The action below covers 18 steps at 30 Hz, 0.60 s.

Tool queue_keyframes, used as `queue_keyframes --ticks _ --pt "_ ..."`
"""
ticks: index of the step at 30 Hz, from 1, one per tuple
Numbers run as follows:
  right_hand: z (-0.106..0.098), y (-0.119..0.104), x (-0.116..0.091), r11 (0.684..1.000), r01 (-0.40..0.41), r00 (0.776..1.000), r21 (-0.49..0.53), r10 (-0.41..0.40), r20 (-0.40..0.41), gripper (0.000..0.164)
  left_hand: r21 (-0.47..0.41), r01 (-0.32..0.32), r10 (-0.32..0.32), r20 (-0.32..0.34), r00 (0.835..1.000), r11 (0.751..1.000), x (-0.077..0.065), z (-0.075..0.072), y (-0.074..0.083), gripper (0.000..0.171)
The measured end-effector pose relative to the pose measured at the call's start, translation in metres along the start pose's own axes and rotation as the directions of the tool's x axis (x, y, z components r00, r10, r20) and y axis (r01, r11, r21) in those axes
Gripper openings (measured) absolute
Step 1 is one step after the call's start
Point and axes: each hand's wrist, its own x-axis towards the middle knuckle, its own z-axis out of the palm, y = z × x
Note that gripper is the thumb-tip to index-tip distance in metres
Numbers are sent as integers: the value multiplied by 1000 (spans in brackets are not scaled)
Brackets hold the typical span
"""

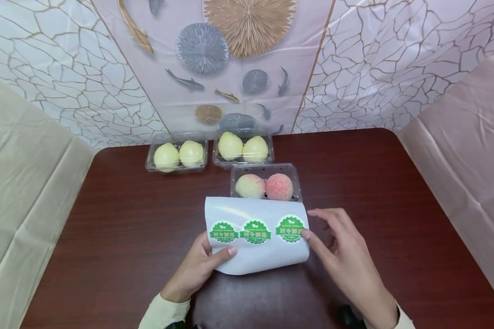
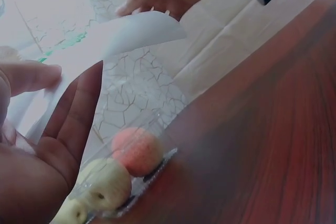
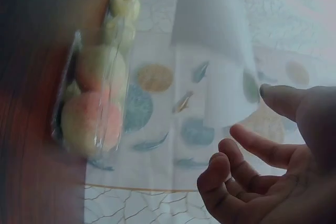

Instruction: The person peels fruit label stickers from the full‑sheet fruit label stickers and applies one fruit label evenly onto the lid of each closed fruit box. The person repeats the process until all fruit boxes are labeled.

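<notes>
A white sheet of stickers (image 1: 257,262) carries a row of three round green labels with scalloped edges and pale lettering. My left hand (image 1: 199,265) holds its left side, thumb on the face and fingers behind; the left wrist view shows the same grip. By the sheet's right edge is my right hand (image 1: 346,251), its thumb tip at the border of the rightmost green sticker (image 1: 290,228). The index finger is apart from the thumb, and the other fingers bend loosely in the right wrist view. Just beyond the sheet sits a clear plastic box (image 1: 296,183) with two pinkish peaches (image 1: 279,186).
Two more clear boxes, a left one (image 1: 148,162) and a right one (image 1: 271,153), stand at the back of the dark wooden table (image 1: 127,219), each with two pale yellow fruits. Patterned cloth (image 1: 238,82) hangs behind, and plain beige cloth (image 1: 20,183) hangs at the sides.
</notes>
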Motion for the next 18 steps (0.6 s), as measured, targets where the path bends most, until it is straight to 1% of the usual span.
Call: queue_keyframes --ticks 4,7,9,12,15,18 --pt "5 -10 -6 998 54 998 -44 -55 -18 56 24 -39 39 1 999 999 -4 -4 -1 33" --pt "9 -13 -6 994 86 996 -64 -87 -16 54 40 -70 69 17 997 997 -5 -6 -1 33" --pt "11 -14 -5 994 87 996 -66 -88 -15 49 47 -82 81 24 996 995 -6 -7 -2 32" --pt "14 -15 -4 997 59 998 -50 -60 -23 43 69 -92 90 38 995 993 -6 -7 -1 33" --pt "17 -16 -3 999 42 998 -13 -42 -40 41 100 -96 92 42 995 990 -6 -8 -1 34" --pt "20 -17 -3 998 54 997 11 -54 -63 41 125 -112 107 45 993 986 -5 -8 0 34"
